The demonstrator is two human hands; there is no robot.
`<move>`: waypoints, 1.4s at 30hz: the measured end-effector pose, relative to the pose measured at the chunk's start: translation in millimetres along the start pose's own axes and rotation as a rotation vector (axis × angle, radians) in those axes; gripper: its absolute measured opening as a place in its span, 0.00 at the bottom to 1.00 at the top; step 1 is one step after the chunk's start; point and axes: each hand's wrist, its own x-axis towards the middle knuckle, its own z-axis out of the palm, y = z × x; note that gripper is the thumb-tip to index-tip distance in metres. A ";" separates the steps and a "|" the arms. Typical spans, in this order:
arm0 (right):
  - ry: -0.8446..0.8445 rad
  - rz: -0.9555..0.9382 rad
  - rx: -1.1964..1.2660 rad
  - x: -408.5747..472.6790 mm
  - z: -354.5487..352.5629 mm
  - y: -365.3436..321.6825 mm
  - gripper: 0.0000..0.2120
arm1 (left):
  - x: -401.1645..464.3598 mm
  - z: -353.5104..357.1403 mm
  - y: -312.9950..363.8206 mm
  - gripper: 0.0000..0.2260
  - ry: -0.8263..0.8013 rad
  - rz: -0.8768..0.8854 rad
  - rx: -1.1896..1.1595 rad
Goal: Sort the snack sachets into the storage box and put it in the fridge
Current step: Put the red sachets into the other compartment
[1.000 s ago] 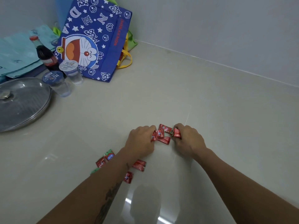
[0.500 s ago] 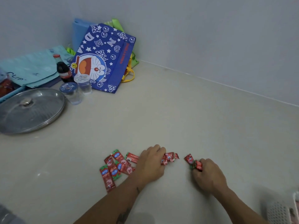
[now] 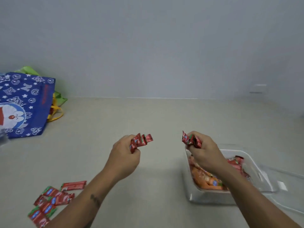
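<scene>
My left hand is raised above the beige counter, closed around a bunch of small red snack sachets. My right hand grips another bunch of red sachets and hovers over the near-left corner of a clear plastic storage box. Inside the box lie orange and red sachets, partly hidden by my right forearm. Several more red sachets with green ends lie loose on the counter at the lower left, beside my left forearm.
A blue cartoon-print tote bag leans against the wall at the left, with green and yellow bags behind it. A clear lid lies right of the box. The grey wall runs along the counter's back edge.
Both hands have lifted off the counter holding sachets. The view has swung right, and my right hand now hovers over the storage box. The pot lid and bottles have left the view.
</scene>
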 end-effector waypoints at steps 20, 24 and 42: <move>-0.445 0.168 -0.475 -66.5 -166.4 130.8 0.17 | -26.2 198.9 143.7 0.06 -0.358 -0.003 0.214; -0.588 0.090 -0.533 -85.2 -174.6 136.3 0.17 | -17.7 215.4 161.6 0.02 -0.433 -0.014 0.281; -0.172 -0.224 -0.858 -106.2 -136.0 172.3 0.15 | 16.4 287.4 161.7 0.19 -0.667 0.471 0.914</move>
